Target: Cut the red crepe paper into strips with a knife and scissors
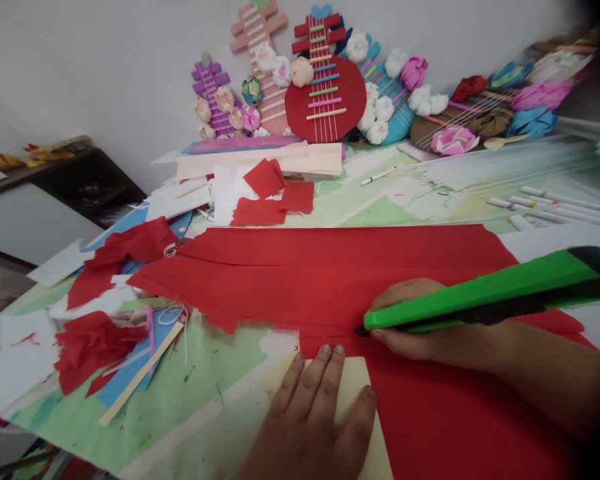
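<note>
My right hand (405,333) grips a long green-and-black utility knife (480,290) like a pen. Its dark tip points down at a large red sheet (290,287), which looks like thin paper or cloth and has ragged lower edges. My left hand (320,413) lies flat with fingers spread on a cream card (363,383). The fingertips touch a lower strip of the red sheet, just left of the knife tip. More of the red sheet spreads beneath my right forearm.
Red scraps (97,343), a flat wooden stick (143,373) and blue card pieces litter the left side. Several decorated stringed-instrument crafts (325,100) lean against the wall. White marker pens (555,207) lie at the right. Green patterned covering (220,387) spans the table.
</note>
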`<state>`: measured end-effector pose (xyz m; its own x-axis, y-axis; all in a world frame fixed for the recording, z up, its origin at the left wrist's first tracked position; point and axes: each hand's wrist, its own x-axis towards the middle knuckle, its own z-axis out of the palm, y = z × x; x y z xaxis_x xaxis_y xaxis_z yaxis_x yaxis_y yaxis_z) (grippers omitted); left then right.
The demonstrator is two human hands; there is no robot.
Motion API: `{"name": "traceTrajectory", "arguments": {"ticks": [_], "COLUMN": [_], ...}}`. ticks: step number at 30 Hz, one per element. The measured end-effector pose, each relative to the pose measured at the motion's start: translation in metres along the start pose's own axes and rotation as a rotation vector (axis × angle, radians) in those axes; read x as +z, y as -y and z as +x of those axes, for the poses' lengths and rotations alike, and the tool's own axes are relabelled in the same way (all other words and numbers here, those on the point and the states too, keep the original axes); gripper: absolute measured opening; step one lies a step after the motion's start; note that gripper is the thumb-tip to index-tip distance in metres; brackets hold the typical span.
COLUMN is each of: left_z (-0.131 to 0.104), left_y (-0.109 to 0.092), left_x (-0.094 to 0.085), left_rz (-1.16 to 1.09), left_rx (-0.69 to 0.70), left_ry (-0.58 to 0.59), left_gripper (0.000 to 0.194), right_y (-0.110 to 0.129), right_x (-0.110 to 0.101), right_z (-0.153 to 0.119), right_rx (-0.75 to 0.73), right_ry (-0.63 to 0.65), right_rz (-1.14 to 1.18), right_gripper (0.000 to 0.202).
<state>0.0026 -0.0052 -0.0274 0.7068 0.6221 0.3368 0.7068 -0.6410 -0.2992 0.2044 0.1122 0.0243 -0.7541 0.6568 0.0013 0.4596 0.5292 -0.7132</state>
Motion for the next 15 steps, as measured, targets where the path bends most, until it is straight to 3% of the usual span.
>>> {"name": "traceTrajectory", "arguments": {"ticks": [3, 8, 15], "left_z": [0.001, 0.007, 0.013], "left_y": [0.001, 0.004, 0.008], "left_x": [-0.001, -0.005, -0.008], "left_rz": [-0.013, -0.006, 0.014], "left_rx": [-0.002, -0.026, -0.017], "left_ry": [0.011, 0.034, -0.054], "left_gripper": [0.036, 0.033, 0.025], "right_y": [0.0, -0.004, 0.007], "right_x": [-0.001, 0.001, 0.0], "right_z": [-0.001, -0.002, -0.001], "right_rx": [0.042, 0.327, 0.317], "right_ry": [-0.037, -0.122, -0.187], "right_rz": [0.105, 0.308, 0.303], "right_gripper": [0.014, 0.018, 0.009]}}
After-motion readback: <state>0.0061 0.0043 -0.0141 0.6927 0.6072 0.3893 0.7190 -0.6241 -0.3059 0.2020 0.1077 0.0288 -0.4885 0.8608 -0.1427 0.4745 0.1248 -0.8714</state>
